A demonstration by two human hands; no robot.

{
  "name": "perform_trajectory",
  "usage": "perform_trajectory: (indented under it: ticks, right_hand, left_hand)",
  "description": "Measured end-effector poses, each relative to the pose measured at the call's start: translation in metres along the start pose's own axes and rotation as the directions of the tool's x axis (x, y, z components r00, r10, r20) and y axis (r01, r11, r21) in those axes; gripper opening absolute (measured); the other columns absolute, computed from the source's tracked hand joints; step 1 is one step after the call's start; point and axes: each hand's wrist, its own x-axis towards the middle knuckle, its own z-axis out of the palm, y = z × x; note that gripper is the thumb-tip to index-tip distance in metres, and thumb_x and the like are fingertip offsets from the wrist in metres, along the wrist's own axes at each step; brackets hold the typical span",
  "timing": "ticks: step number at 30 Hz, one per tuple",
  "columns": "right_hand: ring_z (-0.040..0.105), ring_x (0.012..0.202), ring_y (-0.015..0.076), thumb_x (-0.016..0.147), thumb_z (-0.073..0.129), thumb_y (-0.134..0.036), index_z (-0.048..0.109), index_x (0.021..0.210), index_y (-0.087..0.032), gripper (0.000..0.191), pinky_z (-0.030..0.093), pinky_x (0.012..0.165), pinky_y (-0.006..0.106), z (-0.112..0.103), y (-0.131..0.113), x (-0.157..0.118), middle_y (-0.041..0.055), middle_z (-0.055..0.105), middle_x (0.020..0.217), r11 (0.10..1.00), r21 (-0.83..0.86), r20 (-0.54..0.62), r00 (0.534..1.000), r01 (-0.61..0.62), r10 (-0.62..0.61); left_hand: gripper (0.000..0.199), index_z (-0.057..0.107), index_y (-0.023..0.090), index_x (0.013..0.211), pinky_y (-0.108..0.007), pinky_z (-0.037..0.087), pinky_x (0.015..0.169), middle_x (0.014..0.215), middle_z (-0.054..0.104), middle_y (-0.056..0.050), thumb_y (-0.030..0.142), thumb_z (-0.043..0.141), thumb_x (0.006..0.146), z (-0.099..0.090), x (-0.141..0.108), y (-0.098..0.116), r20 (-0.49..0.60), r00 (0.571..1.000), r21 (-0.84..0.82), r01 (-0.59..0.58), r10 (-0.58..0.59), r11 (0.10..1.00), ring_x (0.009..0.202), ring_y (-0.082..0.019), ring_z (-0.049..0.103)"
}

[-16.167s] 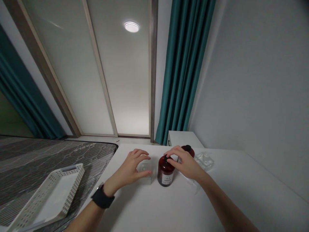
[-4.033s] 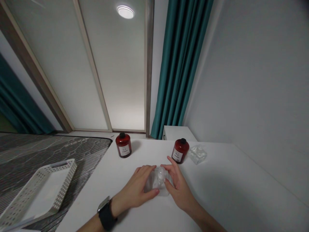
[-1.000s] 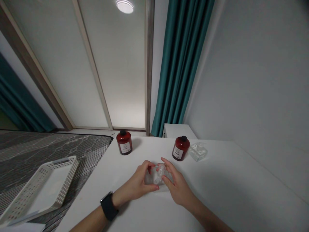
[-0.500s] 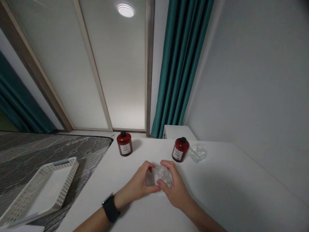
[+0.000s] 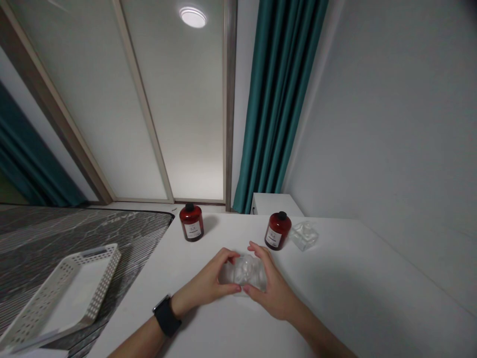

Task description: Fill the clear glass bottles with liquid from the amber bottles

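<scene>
In front of me on the white table lies a see-through crumpled plastic wrapper (image 5: pixel 246 271); its exact kind is hard to make out. My left hand (image 5: pixel 212 278) curves round its left end, thumb along the near side and fingers at the far side. My right hand (image 5: pixel 274 286) cups the right end, its thumb low at the near edge and a forefinger raised behind. Beyond my hands stand two dark red bottles with black caps and white labels, the left bottle (image 5: pixel 192 223) and the right bottle (image 5: pixel 278 230). A black watch sits on my left wrist.
Another piece of clear crumpled plastic (image 5: pixel 304 235) lies beside the right bottle. A white perforated basket (image 5: pixel 100 278) is left of the table (image 5: pixel 149 298), over a grey patterned rug (image 5: pixel 145 228). Behind the table are a low white cabinet (image 5: pixel 274 203) and a green curtain (image 5: pixel 276 109).
My hands have moved slightly apart, the left one shifting left, and the plastic between them shows wider. My right forefinger has lifted a little. The bottles stay in place.
</scene>
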Motion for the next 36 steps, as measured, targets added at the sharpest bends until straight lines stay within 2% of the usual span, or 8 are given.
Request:
perform_trajectory:
  ticks: [6,10,12,14,16,23,28,36]
  right_hand:
    - [0.051,0.128,0.0286,0.072,0.073,-0.012,0.031,0.152,-0.026,0.091,0.034,0.114,0.053,-0.015,0.018,-0.004,0.0113,0.052,0.139,0.983,-0.070,0.124,0.976,-0.169,0.177]
    - [0.051,0.129,0.0275,0.075,0.070,-0.013,0.032,0.151,-0.026,0.086,0.038,0.112,0.050,-0.011,0.027,-0.004,0.0121,0.049,0.145,0.981,-0.050,0.104,0.975,-0.189,0.194]
    - [0.048,0.132,0.0276,0.076,0.068,-0.014,0.032,0.150,-0.027,0.083,0.039,0.111,0.050,-0.008,0.030,-0.004,0.0119,0.048,0.147,0.983,-0.050,0.104,0.978,-0.177,0.181]
    - [0.047,0.133,0.0280,0.077,0.067,-0.016,0.033,0.150,-0.027,0.081,0.040,0.110,0.050,-0.005,0.032,-0.004,0.0116,0.047,0.148,0.983,-0.052,0.101,0.979,-0.174,0.179]
    - [0.047,0.132,0.0285,0.078,0.066,-0.018,0.034,0.149,-0.028,0.079,0.040,0.110,0.050,-0.002,0.032,-0.005,0.0114,0.047,0.147,0.982,-0.043,0.093,0.977,-0.186,0.189]
    - [0.054,0.124,0.0313,0.077,0.072,-0.036,0.020,0.157,-0.033,0.096,0.048,0.099,0.047,-0.012,0.026,-0.001,0.0130,0.033,0.158,0.934,0.126,0.320,0.905,-0.334,0.280]
    - [0.049,0.133,0.0288,0.092,0.052,-0.044,0.038,0.149,-0.030,0.060,0.039,0.109,0.049,-0.018,0.040,0.046,0.0123,0.055,0.142,0.933,0.133,0.274,0.917,-0.334,0.289]
    - [0.061,0.113,0.0256,0.076,0.070,-0.020,0.042,0.142,-0.022,0.072,0.053,0.081,0.037,0.065,0.059,0.163,0.0145,0.061,0.129,0.994,-0.046,0.330,0.937,-0.102,0.111]
  left_hand:
    - [0.058,0.048,0.021,0.138,-0.041,0.047,0.099,0.121,0.060,-0.011,0.036,0.071,0.086,-0.005,-0.005,-0.001,0.000,0.999,0.087,-0.038,0.038,0.995,0.112,-0.028,0.058]
    - [0.027,0.064,0.021,0.117,-0.039,0.049,0.095,0.110,0.067,-0.010,0.034,0.055,0.096,-0.030,-0.009,-0.002,-0.114,0.993,0.266,-0.011,0.043,0.964,0.104,-0.026,0.062]
    - [0.019,0.064,0.020,0.093,-0.038,0.052,0.081,0.088,0.065,-0.006,0.036,0.054,0.095,-0.049,-0.011,-0.011,-0.407,0.913,0.359,0.159,0.001,0.920,0.085,-0.024,0.063]
    - [0.022,0.058,0.020,0.097,-0.037,0.052,0.074,0.087,0.062,-0.005,0.041,0.055,0.091,-0.068,-0.013,-0.027,-0.682,0.728,0.276,0.340,-0.066,0.899,0.081,-0.023,0.062]
    - [0.040,0.051,0.018,0.112,-0.037,0.052,0.072,0.094,0.061,-0.006,0.045,0.061,0.085,-0.082,-0.014,-0.044,-0.769,0.626,0.187,0.414,-0.129,0.891,0.084,-0.025,0.062]
    - [0.052,0.058,0.014,0.118,-0.037,0.052,0.076,0.092,0.069,-0.008,0.036,0.074,0.073,-0.096,-0.021,-0.075,-0.670,0.711,0.216,0.459,-0.211,0.862,0.084,-0.025,0.066]
    - [0.047,0.060,0.013,0.117,-0.037,0.052,0.079,0.097,0.070,-0.010,0.036,0.070,0.077,-0.108,-0.029,-0.084,-0.634,0.738,0.275,0.493,-0.230,0.826,0.090,-0.027,0.067]
    - [0.016,0.072,0.016,0.092,-0.037,0.048,0.087,0.094,0.073,-0.010,0.024,0.059,0.086,-0.114,-0.034,-0.091,-0.584,0.791,0.418,0.486,-0.183,0.768,0.092,-0.027,0.066]
